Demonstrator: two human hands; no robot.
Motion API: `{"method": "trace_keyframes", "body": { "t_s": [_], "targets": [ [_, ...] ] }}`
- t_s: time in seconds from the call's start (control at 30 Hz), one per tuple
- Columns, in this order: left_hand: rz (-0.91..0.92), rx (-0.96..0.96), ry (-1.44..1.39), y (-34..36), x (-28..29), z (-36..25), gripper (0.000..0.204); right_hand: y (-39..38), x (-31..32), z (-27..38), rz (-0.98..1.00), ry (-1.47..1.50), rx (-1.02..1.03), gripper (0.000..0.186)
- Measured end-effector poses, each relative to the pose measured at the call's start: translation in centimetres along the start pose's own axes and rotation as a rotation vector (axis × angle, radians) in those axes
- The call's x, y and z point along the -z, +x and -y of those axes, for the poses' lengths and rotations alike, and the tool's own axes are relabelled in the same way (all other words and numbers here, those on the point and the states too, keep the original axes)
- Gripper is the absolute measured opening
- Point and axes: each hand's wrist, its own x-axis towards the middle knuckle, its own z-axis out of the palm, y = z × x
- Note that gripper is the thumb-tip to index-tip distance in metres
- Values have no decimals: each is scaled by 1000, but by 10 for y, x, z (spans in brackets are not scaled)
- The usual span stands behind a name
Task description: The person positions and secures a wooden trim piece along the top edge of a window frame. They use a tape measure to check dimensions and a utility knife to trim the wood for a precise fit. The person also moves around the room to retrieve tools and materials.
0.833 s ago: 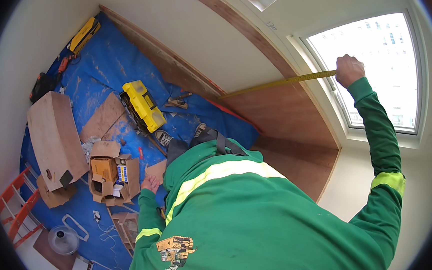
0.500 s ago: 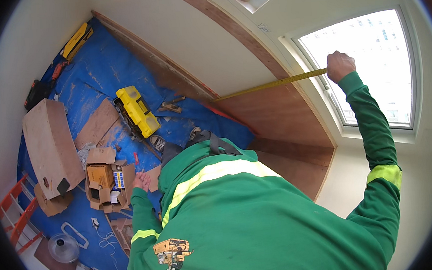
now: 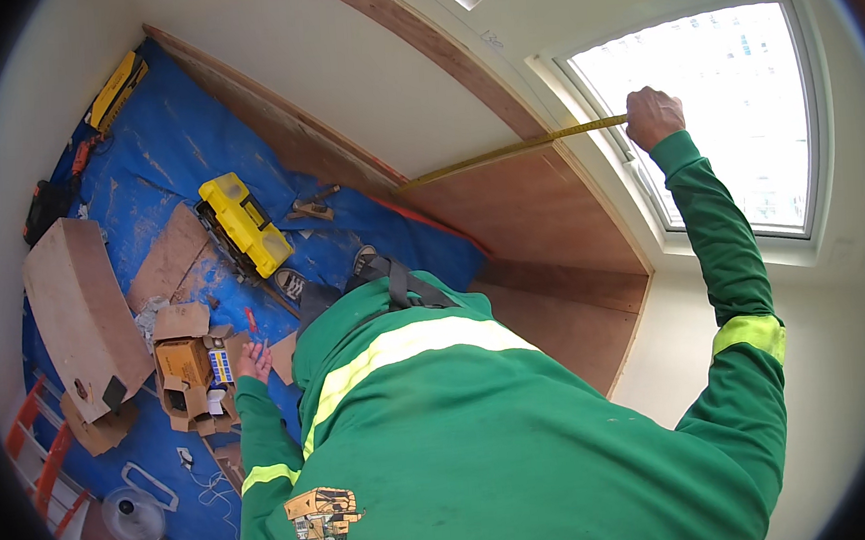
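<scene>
My right hand [image 3: 655, 118] is raised in front of the skylight window, its fingers closed round the end of a yellow tape measure [image 3: 504, 152]. The blade runs from the hand down and left across the edge of the wood panelling, and reaches the low timber strip near the floor. The tape's case, if it is inside the fist, is hidden. My left hand [image 3: 252, 363] hangs low beside my body, fingers loosely apart, above the cardboard boxes. I see nothing clearly held in it.
A blue sheet [image 3: 158, 139] covers the floor. On it lie a yellow toolbox [image 3: 247, 223], a hand plane [image 3: 310, 209], a long wooden box [image 3: 87, 319], open cardboard boxes [image 3: 184, 363], a power drill [image 3: 47, 209] and an orange ladder [image 3: 50, 467]. The skylight [image 3: 713, 120] is at right.
The whole view has shifted, so the room and both hands sit further left in the picture. My right hand still grips the tape, which stays stretched to the low timber strip.
</scene>
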Motion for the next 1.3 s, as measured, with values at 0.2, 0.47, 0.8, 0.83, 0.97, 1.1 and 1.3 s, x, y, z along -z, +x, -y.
{"method": "trace_keyframes", "body": {
  "t_s": [0.2, 0.47, 0.8, 0.83, 0.97, 1.1, 1.3],
  "targets": [
    [-49, 69, -6, 7, 6, 18, 64, 11, -6, 1, -1, -5, 1, 17],
    [-58, 101, -34, 13, 23, 45, 63, 27, 0, 2, 124, -45, -13, 20],
    [-32, 82, -24, 26, 38, 60, 59, 33, 2, 5, 149, -111, 10, 25],
    [-28, 66, -28, 27, 38, 62, 60, 35, 3, 5, 177, -122, 8, 24],
    [-27, 4, -44, 26, 39, 73, 64, 43, 3, 4, 219, -150, 5, 24],
    [-3, -35, -68, 10, 26, 96, 66, 40, 0, 4, 163, -150, 35, 22],
    [51, -76, 274, 4, -60, 155, 71, 19, -11, 7, -98, -129, 134, 16]
  ]
}}
